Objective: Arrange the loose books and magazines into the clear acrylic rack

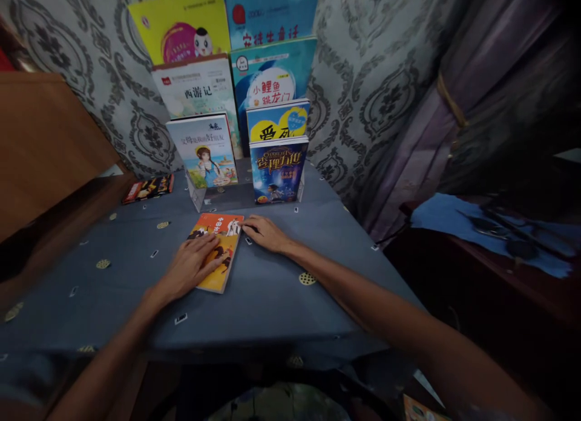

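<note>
A paperback book (230, 242) with an orange and yellow cover lies face up on the table, slightly slanted. My left hand (193, 265) rests flat across its left and middle part, fingers spread, hiding some of the cover picture. At the upper right edge, the fingertips of my right hand (265, 232) are drawn together on the book's border. Whether they have lifted the cover cannot be seen. The rest of my right hand lies low over the cloth beside the book.
Behind the book, a clear stand (198, 197) holds several upright books in two columns, among them a dark blue one (278, 173). A dark red book (148, 189) lies at the left. The table has a grey-blue cloth (272, 312). A patterned curtain (376, 106) hangs behind.
</note>
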{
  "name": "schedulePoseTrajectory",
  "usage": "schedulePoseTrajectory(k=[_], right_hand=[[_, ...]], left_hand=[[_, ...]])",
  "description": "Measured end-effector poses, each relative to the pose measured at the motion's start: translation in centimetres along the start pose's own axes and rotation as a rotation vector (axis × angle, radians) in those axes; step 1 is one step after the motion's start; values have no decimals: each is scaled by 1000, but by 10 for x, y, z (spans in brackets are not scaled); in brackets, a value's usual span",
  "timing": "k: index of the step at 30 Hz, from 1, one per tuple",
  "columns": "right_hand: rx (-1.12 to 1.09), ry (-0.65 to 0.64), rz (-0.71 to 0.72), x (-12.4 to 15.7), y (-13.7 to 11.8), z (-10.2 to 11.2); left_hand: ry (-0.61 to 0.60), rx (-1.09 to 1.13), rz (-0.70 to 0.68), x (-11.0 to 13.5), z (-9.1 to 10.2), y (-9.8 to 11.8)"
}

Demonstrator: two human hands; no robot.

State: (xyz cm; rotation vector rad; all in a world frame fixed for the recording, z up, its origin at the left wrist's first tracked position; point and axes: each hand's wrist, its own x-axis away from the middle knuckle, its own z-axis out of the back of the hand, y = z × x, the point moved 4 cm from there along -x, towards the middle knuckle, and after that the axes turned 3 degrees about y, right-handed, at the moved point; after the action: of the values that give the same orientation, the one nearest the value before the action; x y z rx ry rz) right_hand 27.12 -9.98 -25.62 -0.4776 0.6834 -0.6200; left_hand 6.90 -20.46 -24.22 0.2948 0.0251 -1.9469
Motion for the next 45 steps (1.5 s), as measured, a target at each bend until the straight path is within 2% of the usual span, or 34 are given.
schedulePoseTrajectory(k=[6, 13, 17, 20, 23, 26, 34, 45], right_hand=[[75, -41, 48, -20, 6, -12], [169, -85, 15, -34, 13, -19], [215, -97, 4, -31, 12, -22], [221, -58, 15, -25, 11, -22], [214, -28, 93, -18, 6, -21], [203, -32, 193, -10, -3, -21], [132, -24, 249, 3, -22, -25], [89, -16, 249, 7, -31, -26]], left_hand=[[103, -36, 66, -6, -11, 3], [129, -22, 63, -20, -9, -10], [148, 6, 33, -23, -6, -13], [101, 56, -83, -17, -3, -8], [35, 93, -204, -8, 1, -1], [28, 100, -260, -1, 4, 3], [93, 138, -246, 3, 6, 5], [119, 154, -241, 6, 8, 7]])
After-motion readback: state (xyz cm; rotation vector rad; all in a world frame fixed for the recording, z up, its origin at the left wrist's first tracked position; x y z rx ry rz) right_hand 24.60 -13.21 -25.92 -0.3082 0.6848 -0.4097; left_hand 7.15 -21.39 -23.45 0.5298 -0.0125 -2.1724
